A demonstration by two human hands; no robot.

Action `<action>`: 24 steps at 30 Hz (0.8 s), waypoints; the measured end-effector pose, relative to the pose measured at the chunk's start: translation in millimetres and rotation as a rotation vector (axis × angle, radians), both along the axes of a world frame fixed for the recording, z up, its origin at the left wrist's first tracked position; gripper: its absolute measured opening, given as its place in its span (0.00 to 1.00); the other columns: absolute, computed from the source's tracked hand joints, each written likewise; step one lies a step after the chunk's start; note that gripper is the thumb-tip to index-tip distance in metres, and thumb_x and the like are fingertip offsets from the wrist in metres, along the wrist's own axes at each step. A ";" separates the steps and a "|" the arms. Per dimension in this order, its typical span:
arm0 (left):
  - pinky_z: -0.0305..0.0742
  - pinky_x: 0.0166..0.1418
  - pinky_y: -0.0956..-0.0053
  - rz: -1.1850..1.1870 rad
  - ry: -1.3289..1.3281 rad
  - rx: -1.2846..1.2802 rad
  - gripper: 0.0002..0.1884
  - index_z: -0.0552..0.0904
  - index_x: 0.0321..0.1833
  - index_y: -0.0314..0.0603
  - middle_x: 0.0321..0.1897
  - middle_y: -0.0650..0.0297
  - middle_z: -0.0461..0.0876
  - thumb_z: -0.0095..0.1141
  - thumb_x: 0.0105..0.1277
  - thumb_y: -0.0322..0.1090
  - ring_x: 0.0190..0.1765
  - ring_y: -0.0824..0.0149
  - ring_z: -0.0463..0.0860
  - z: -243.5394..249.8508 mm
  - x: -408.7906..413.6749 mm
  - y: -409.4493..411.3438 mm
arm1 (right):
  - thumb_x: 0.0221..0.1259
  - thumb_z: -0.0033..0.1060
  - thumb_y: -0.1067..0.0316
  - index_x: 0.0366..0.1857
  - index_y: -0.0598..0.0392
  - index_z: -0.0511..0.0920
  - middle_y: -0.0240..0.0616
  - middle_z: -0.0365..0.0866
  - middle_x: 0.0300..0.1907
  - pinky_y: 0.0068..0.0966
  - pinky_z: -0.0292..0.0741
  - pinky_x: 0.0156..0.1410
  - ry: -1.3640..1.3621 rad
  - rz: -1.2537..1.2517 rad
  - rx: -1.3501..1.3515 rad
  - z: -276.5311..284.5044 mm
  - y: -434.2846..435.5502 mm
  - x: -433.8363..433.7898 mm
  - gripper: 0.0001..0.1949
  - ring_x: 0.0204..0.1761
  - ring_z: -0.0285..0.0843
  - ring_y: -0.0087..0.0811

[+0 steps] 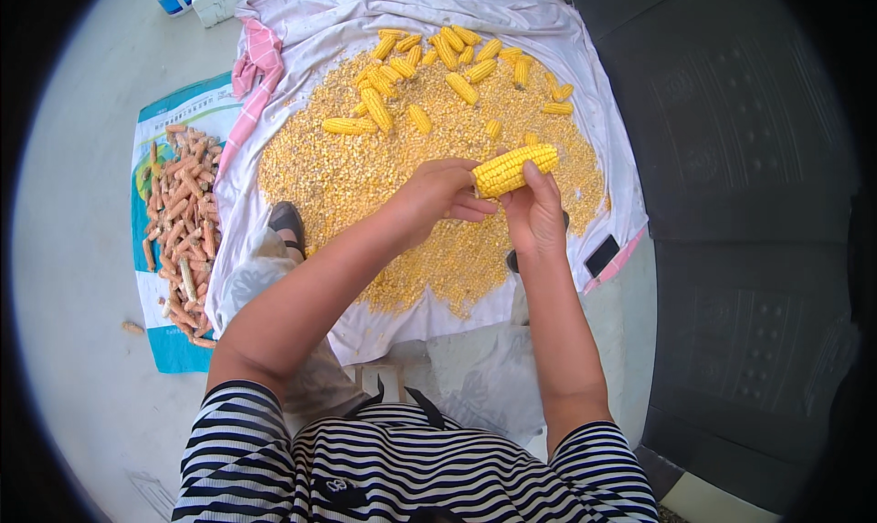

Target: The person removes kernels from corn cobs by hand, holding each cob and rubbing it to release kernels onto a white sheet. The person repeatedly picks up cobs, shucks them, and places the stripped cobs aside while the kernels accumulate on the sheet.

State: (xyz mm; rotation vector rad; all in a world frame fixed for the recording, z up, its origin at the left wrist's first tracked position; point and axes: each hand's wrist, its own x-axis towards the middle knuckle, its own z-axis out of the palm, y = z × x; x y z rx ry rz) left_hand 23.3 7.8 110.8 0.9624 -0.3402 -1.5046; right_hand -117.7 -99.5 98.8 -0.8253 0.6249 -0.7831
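Note:
Above the pile of loose corn kernels [425,276], a yellow ear of corn [515,171] is held aslant. My right hand [536,211] grips its right part, with the thumb across the near side and the other fingers mostly behind it. My left hand [438,193] is at the ear's left end, some fingers passing behind and others stretched out beneath it. How firmly those fingers hold is hidden. Rows of kernels cover the visible side of the ear. Several other whole ears [462,88] lie on the far part of the pile.
A pale cloth [411,2] with a pink checked end [257,64] lies under the kernels. Stripped cobs [183,215] are heaped on a printed sack [168,355] at left. A phone [602,256] rests by the cloth's right edge. A dark padded surface [747,215] stands along the right.

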 end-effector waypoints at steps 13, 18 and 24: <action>0.83 0.50 0.69 -0.140 0.007 0.005 0.17 0.77 0.57 0.29 0.46 0.54 0.83 0.46 0.69 0.31 0.43 0.63 0.87 -15.6 -12.3 -11.2 | 0.70 0.59 0.59 0.49 0.58 0.72 0.44 0.81 0.42 0.34 0.81 0.53 0.037 -0.221 0.071 2.1 14.5 17.3 0.15 0.47 0.81 0.36; 0.79 0.39 0.75 -0.239 -0.202 -0.023 0.13 0.78 0.47 0.34 0.32 0.60 0.80 0.46 0.68 0.35 0.32 0.69 0.81 -23.2 -19.8 -9.1 | 0.69 0.59 0.63 0.49 0.55 0.70 0.39 0.79 0.40 0.29 0.80 0.48 0.035 -0.250 0.062 -5.1 15.1 14.6 0.13 0.43 0.80 0.31; 0.73 0.32 0.76 -0.199 -0.260 -0.012 0.12 0.77 0.44 0.35 0.27 0.63 0.75 0.44 0.66 0.34 0.26 0.72 0.74 -27.4 -25.0 -4.0 | 0.69 0.58 0.61 0.46 0.55 0.71 0.37 0.78 0.38 0.28 0.79 0.44 0.102 -0.234 0.034 -3.9 30.3 16.5 0.12 0.40 0.78 0.29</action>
